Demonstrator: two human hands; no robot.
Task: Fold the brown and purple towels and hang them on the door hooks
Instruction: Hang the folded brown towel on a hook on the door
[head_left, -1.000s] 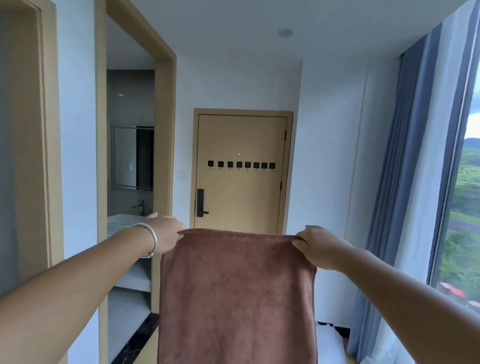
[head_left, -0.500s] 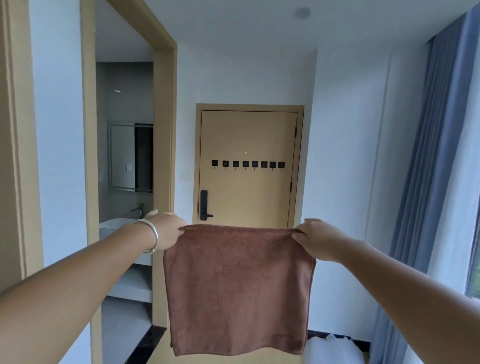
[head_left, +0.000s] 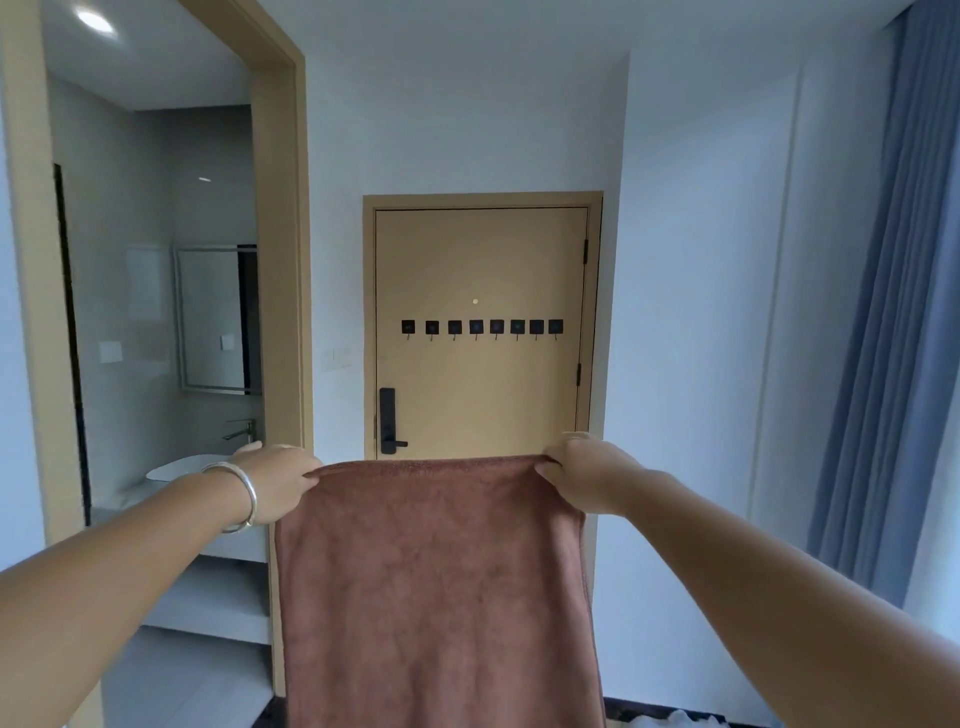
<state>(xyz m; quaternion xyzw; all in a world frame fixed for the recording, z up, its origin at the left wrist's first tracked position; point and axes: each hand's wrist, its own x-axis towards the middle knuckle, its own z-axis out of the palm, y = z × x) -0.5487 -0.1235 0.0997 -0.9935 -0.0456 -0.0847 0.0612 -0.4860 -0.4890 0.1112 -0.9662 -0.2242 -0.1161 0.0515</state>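
Brown towel (head_left: 436, 587) hangs in front of me, held up by its top edge, both arms stretched out. My left hand (head_left: 275, 480) pinches the top left corner, fingers curled round the fabric, silver bangle (head_left: 244, 496) on that wrist. My right hand (head_left: 582, 470) pinches the top right corner the same way, fingers curled over the edge. Top edge runs nearly level between the two hands, slightly bowed up in the middle. Towel drops straight down as one flat panel and runs out of the bottom of the view, so I cannot tell where its lower edge is. Straight ahead, past the towel, tan door (head_left: 483, 270) is shut, well apart from my hands. Row of black door hooks (head_left: 481, 327) sits across its middle, eight square pads side by side, nothing hanging on them. Black handle lock (head_left: 388, 422) on the door's left side, just above the towel's top edge in the picture. Left of me an open bathroom doorway with a mirror (head_left: 215, 319), a faucet (head_left: 241, 430) and a white basin (head_left: 182, 467) partly behind my left wrist. Blue curtain (head_left: 883, 338) hangs on the right. Purple towel not in view.
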